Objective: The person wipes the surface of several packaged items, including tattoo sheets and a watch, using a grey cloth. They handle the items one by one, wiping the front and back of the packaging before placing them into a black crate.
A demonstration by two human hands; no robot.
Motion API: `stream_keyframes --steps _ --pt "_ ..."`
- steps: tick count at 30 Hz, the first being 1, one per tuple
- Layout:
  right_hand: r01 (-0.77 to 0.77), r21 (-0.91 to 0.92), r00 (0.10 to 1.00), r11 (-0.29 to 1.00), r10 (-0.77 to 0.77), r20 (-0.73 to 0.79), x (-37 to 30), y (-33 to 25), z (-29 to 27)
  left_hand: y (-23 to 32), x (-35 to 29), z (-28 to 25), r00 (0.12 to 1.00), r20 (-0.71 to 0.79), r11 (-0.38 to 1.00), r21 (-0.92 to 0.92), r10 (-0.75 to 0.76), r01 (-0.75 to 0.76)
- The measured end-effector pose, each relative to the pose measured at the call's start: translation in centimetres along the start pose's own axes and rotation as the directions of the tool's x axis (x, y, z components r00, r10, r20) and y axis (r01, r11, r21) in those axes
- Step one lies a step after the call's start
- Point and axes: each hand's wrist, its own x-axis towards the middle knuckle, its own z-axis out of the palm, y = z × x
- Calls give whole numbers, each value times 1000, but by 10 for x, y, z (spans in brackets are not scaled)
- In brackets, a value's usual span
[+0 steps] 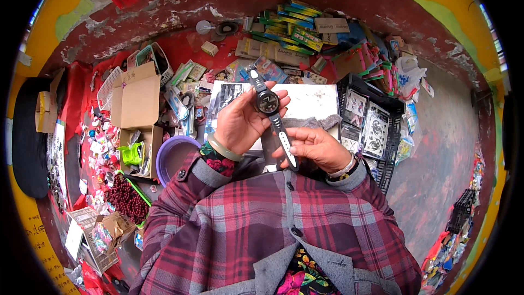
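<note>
A black wristwatch [267, 102] with a round dark dial is stretched out in front of my chest, face up. My left hand [240, 123] supports the case, its thumb beside the upper strap and its fingers behind the watch. The lower strap slants down to the right, black near the case and white toward its tip. My right hand [322, 147] pinches this white part between thumb and fingers. Under my hands is a white board or box top [310, 101], with a grey cloth [322, 123] lying beyond my right fingers.
On the right stands a black plastic crate [394, 125] of patterned sheets. To the left are a purple basin [170, 155], an opened cardboard box [136, 101] and dark red beads [124, 199]. Colourful packages [295, 24] are piled by the far wall.
</note>
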Motion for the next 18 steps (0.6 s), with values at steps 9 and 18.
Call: stream_keyframes --steps 9,18 --pt "20 3 1000 1000 -20 2 1 4 -3 0 0 -1 1000 2 1000 4 2 -2" --pt "30 -39 1000 999 -30 -8 0 3 -5 1 0 -2 1000 -5 1000 15 16 -16"
